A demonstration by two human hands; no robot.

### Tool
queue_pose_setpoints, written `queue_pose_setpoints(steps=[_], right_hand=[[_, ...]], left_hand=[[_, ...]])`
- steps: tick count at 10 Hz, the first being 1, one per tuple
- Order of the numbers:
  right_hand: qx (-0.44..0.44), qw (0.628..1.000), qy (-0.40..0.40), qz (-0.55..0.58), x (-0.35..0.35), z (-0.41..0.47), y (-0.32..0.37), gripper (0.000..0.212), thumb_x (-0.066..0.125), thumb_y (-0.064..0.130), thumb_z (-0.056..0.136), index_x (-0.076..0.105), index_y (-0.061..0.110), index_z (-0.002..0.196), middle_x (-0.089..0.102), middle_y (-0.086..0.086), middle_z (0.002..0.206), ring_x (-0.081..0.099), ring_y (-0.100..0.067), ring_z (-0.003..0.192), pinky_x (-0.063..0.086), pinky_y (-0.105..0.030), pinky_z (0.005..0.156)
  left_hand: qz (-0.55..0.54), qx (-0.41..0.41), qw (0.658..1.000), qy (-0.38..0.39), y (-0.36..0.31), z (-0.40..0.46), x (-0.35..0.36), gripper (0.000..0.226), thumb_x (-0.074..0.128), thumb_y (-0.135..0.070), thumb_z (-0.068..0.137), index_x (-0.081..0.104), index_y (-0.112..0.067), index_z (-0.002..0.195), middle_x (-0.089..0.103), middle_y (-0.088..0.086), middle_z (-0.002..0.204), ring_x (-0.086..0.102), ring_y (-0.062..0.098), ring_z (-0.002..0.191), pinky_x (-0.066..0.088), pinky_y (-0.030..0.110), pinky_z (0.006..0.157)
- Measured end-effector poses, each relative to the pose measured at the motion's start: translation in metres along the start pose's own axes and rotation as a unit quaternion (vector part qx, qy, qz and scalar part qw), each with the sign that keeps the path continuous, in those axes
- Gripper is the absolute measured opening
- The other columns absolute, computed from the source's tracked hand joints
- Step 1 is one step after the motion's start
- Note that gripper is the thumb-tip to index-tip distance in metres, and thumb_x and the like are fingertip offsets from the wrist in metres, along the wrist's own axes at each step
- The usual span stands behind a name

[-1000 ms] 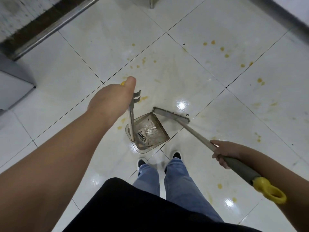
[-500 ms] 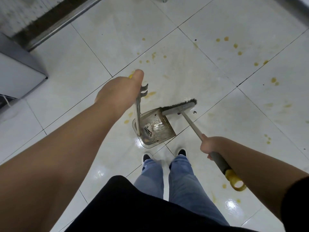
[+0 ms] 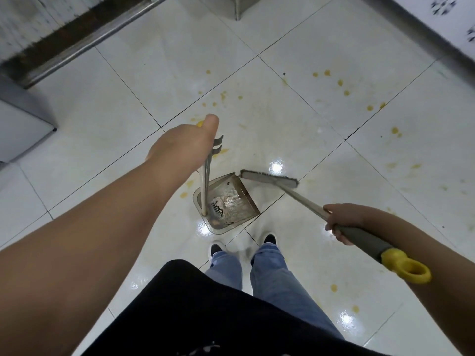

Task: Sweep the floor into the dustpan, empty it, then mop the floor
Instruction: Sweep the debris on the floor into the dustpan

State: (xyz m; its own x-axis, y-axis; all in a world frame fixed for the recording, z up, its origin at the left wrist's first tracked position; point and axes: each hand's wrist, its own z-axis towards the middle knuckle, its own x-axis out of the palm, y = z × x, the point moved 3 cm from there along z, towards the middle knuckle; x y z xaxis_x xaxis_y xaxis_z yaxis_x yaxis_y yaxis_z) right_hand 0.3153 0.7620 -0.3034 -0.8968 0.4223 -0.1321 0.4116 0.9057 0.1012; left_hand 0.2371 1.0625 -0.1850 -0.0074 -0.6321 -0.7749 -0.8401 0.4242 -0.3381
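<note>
Below, left hand (image 3: 180, 147) grips translucent dustpan's (image 3: 226, 201) upright handle; right hand (image 3: 341, 222) curls around broom (image 3: 270, 179) at three o'clock on glossy tiles (image 3: 334, 163).

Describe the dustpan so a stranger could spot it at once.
On the glossy white tiled floor, look just ahead of the person's black shoes. The translucent grey plastic dustpan sits there, its long upright handle held by the left hand. Unlike the flat grey broom head beside it, it is a scoop.

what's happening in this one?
A person is sweeping a tiled floor. The left hand holds the upright handle of a dustpan standing on the floor by their feet; the right hand grips a broom, its head just outside the pan's mouth. Yellow stains dot the tiles; no mop is in view.
</note>
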Motion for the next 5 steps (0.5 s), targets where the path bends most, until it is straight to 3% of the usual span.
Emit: queue_pose_setpoints(steps=[1, 2, 4, 5], right_hand=[[-0.017, 0.999, -0.043, 0.015, 0.001, -0.006, 0.007, 0.019, 0.038, -0.010, 0.092, 0.039, 0.006, 0.103, 0.040, -0.010, 0.056, 0.038, -0.018, 0.042, 0.036, -0.018, 0.039], [-0.003, 0.997, -0.075, 0.029, -0.008, -0.001, 0.004, 0.022, 0.036, -0.009, 0.093, 0.035, 0.005, 0.077, 0.037, -0.009, 0.058, 0.038, -0.017, 0.039, 0.037, -0.013, 0.031], [0.039, 0.990, -0.128, 0.051, -0.021, 0.003, -0.004, 0.030, 0.041, -0.004, 0.091, 0.039, 0.005, 0.062, 0.039, -0.010, 0.060, 0.038, -0.017, 0.049, 0.033, -0.009, 0.026], [0.035, 0.995, -0.088, 0.038, -0.010, 0.013, -0.010, 0.031, 0.041, -0.006, 0.090, 0.041, 0.003, 0.061, 0.041, -0.011, 0.062, 0.038, -0.019, 0.053, 0.042, -0.022, 0.035]], left_hand=[[-0.032, -0.022, 0.999, 0.013, 0.002, -0.003, -0.006, 0.051, 0.022, -0.052, 0.069, 0.048, -0.011, 0.055, 0.048, 0.006, 0.053, 0.045, 0.024, 0.052, 0.038, 0.029, 0.058], [-0.059, -0.028, 0.998, -0.004, 0.014, -0.001, -0.023, 0.053, 0.023, -0.053, 0.073, 0.049, -0.009, 0.057, 0.049, 0.006, 0.052, 0.044, 0.024, 0.050, 0.038, 0.027, 0.054], [-0.076, -0.074, 0.994, -0.021, 0.037, 0.007, -0.045, 0.056, 0.024, -0.053, 0.075, 0.049, -0.007, 0.056, 0.048, 0.009, 0.057, 0.041, 0.024, 0.048, 0.036, 0.028, 0.054], [-0.042, -0.042, 0.998, -0.023, 0.040, 0.011, -0.041, 0.062, 0.022, -0.055, 0.079, 0.053, -0.006, 0.056, 0.052, 0.009, 0.060, 0.046, 0.026, 0.053, 0.041, 0.033, 0.063]])
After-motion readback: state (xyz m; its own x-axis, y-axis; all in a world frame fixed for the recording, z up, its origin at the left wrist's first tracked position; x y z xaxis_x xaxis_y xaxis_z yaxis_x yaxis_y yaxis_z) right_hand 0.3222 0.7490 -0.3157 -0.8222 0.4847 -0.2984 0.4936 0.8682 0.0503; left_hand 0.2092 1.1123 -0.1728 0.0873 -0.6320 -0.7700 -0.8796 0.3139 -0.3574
